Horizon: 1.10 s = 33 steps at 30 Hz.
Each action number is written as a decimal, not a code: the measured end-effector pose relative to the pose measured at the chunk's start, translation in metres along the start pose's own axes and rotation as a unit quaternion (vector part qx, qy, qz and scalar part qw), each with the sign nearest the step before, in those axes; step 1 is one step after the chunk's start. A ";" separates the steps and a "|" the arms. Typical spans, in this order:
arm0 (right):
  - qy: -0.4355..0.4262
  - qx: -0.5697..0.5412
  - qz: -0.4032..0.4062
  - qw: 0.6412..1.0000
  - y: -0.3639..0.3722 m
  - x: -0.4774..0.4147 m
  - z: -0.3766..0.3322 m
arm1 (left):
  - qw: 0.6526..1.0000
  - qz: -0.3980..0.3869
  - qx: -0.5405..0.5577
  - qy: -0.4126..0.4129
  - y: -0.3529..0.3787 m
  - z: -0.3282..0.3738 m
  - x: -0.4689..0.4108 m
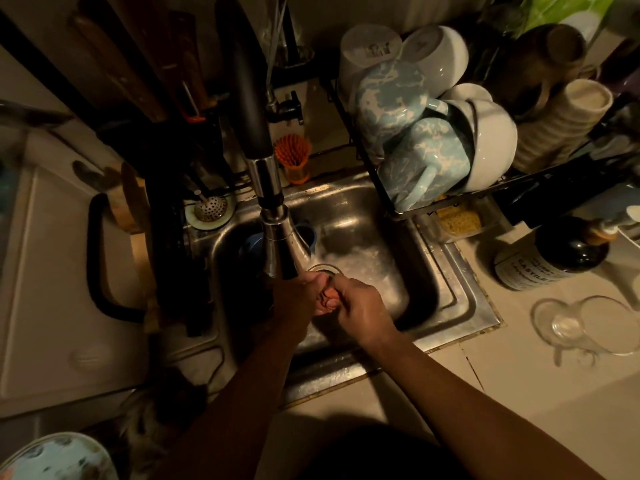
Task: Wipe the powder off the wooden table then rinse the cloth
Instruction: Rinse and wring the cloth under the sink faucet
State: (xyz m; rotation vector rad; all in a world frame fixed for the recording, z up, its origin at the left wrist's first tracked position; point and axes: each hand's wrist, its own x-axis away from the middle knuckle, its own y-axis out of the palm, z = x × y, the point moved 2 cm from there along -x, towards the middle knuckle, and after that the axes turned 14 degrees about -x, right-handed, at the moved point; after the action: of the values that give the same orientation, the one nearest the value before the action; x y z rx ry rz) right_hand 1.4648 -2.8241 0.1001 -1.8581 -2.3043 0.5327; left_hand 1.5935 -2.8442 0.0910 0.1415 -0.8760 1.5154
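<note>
Left hand (300, 295) and right hand (360, 306) clenched together, forearms extended

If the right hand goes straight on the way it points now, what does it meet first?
The left hand, probably: the right hand points left over the sink, both closed on the pinkish cloth. Depth is unclear.
</note>
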 end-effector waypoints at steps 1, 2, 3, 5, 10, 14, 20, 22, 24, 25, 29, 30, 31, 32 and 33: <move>-0.010 0.009 -0.009 1.000 -0.001 0.000 0.001 | 1.000 -0.015 0.002 -0.002 0.001 0.001 0.001; -0.016 0.015 -0.014 1.000 -0.001 -0.001 0.003 | 1.000 -0.020 0.001 -0.006 0.002 0.000 0.000; -0.007 0.021 -0.016 1.000 -0.002 -0.001 0.005 | 1.000 -0.018 0.009 -0.009 0.002 0.000 -0.001; 0.059 0.011 -0.015 0.998 -0.004 -0.004 0.009 | 1.000 -0.016 0.019 0.002 0.002 -0.002 -0.002; 0.212 -0.139 0.015 0.967 -0.011 -0.016 0.017 | 0.993 -0.017 -0.005 0.119 -0.004 0.006 0.009; 0.330 -0.390 -0.029 0.859 -0.013 -0.017 0.005 | 0.984 0.064 -0.072 0.152 -0.011 -0.005 0.005; 0.306 -0.408 -0.111 0.853 -0.018 -0.009 0.018 | 0.985 0.041 -0.030 0.166 -0.016 0.001 0.012; 0.284 -0.435 -0.095 0.849 -0.019 -0.008 0.016 | 0.989 0.026 -0.010 0.147 -0.019 0.001 0.014; 0.250 -0.450 -0.105 0.851 -0.017 -0.009 0.013 | 0.989 -0.002 -0.023 0.145 -0.018 0.004 0.016; 0.238 -0.444 -0.109 0.857 -0.014 -0.010 0.011 | 0.987 -0.016 -0.033 0.154 -0.018 0.003 0.014; 0.249 -0.406 -0.057 0.878 -0.008 -0.013 0.013 | 0.986 0.026 -0.097 0.133 -0.022 0.002 0.013; 0.254 -0.403 -0.048 0.878 -0.008 -0.013 0.014 | 0.983 0.032 -0.130 0.127 -0.021 -0.003 0.009; 0.257 -0.397 -0.048 0.880 -0.007 -0.014 0.015 | 0.979 0.028 -0.154 0.128 -0.020 -0.005 0.007; 0.258 -0.383 -0.052 0.885 -0.007 -0.016 0.015 | 0.976 0.033 -0.173 0.127 -0.019 -0.010 0.002; 0.260 -0.365 -0.058 0.892 -0.005 -0.017 0.015 | 0.978 0.044 -0.167 0.118 -0.017 -0.013 0.000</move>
State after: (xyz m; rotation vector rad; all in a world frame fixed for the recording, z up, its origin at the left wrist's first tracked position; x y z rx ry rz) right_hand 1.4586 -2.8440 0.0895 -1.7609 -2.3380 -0.8719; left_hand 1.6142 -2.8381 0.0897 -0.3201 -0.9402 1.4088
